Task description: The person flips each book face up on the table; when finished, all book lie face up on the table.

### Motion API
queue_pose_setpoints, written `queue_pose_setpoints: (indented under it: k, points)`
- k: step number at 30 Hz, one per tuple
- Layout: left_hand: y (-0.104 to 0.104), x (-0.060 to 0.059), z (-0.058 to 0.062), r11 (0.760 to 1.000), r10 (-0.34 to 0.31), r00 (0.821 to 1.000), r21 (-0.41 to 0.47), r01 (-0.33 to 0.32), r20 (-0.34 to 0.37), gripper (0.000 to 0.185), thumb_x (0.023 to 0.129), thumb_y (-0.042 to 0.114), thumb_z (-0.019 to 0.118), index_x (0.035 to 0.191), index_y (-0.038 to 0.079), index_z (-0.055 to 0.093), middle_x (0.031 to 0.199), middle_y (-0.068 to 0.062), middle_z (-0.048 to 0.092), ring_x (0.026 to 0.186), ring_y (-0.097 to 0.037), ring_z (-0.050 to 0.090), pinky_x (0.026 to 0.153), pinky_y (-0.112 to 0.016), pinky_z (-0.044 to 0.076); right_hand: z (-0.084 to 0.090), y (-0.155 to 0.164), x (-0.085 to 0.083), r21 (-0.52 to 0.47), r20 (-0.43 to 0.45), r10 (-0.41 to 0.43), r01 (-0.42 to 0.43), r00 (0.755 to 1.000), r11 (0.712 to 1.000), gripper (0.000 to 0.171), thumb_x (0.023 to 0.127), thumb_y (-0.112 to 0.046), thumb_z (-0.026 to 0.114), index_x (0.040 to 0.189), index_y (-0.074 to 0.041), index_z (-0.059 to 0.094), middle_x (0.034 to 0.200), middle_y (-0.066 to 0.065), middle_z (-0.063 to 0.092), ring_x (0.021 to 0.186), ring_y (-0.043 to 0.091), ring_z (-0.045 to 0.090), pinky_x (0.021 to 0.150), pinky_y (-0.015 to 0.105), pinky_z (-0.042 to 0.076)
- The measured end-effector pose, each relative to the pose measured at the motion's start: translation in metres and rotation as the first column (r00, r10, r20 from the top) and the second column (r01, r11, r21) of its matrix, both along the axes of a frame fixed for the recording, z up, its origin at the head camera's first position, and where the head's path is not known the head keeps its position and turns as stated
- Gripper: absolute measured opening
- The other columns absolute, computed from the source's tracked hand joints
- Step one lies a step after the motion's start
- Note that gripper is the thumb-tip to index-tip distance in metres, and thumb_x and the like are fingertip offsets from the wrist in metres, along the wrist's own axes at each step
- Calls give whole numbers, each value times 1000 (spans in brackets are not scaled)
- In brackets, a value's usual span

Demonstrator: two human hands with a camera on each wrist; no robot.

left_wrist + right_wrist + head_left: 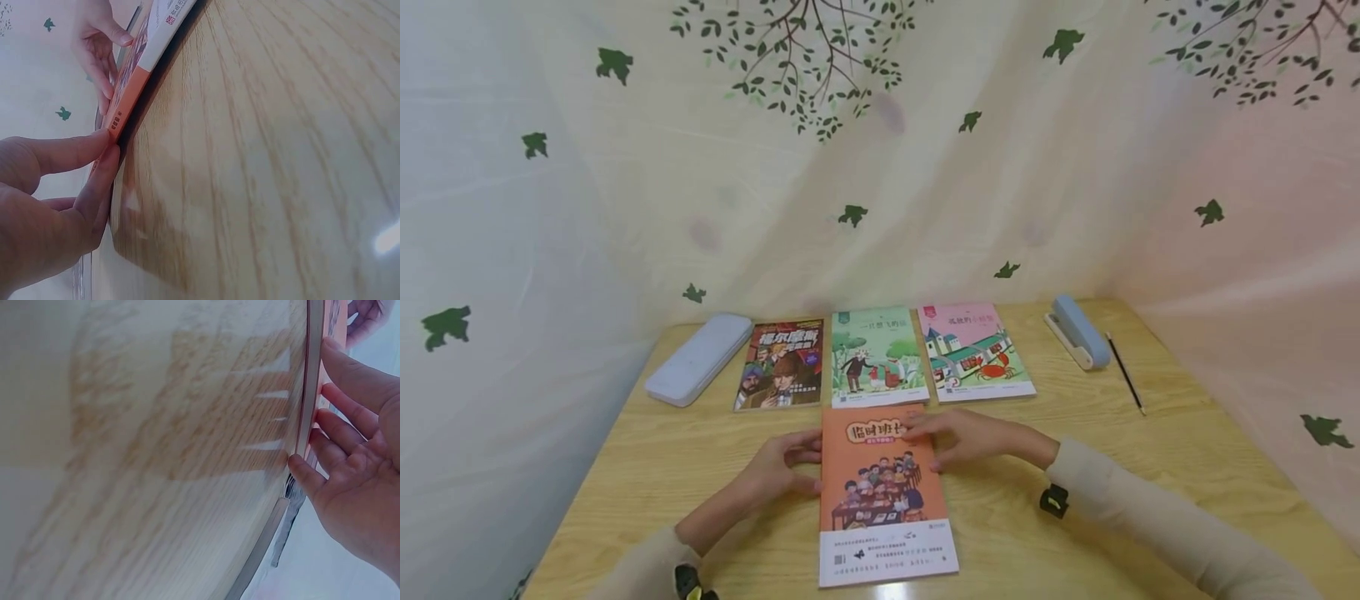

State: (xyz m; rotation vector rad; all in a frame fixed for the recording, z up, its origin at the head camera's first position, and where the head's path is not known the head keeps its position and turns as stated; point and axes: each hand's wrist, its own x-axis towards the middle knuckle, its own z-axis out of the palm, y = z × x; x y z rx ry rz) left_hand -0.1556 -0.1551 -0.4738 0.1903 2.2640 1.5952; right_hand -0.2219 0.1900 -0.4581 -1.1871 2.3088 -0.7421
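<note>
An orange book (887,492) with a pale lower band lies on the table's near middle, just below the green book (880,358). My left hand (778,471) is at its left edge. In the left wrist view, that hand's thumb and a finger (103,172) pinch the orange spine (128,100). Over on the right edge, my right hand (966,437) touches the same book with fairly straight fingers, some reaching onto the cover. The right wrist view shows those fingers (340,428) spread along the page edge (312,369).
Along the back lie a white case (700,358), a dark comic-style book (781,364) and a pink book (976,354), in line with the green one. A blue-and-white case (1078,333) and a pencil (1125,373) lie at the right. Printed curtains (880,208) surround the wooden table (1060,542).
</note>
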Motion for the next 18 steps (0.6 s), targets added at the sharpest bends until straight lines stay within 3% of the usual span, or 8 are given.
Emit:
queue_pose_setpoints:
  k: [18]
  points:
    - [4,-2,-1,999,-42,999,-6,42,-35,80,79,-5,82,149,-7,44,137,-23,60,121,-34,64,103,-41,56,6,4,3,-1,-10,-2,2,1000,1000,55,92,-15,74,144,-9,57,161,12,41,151,37,35,122,56,30]
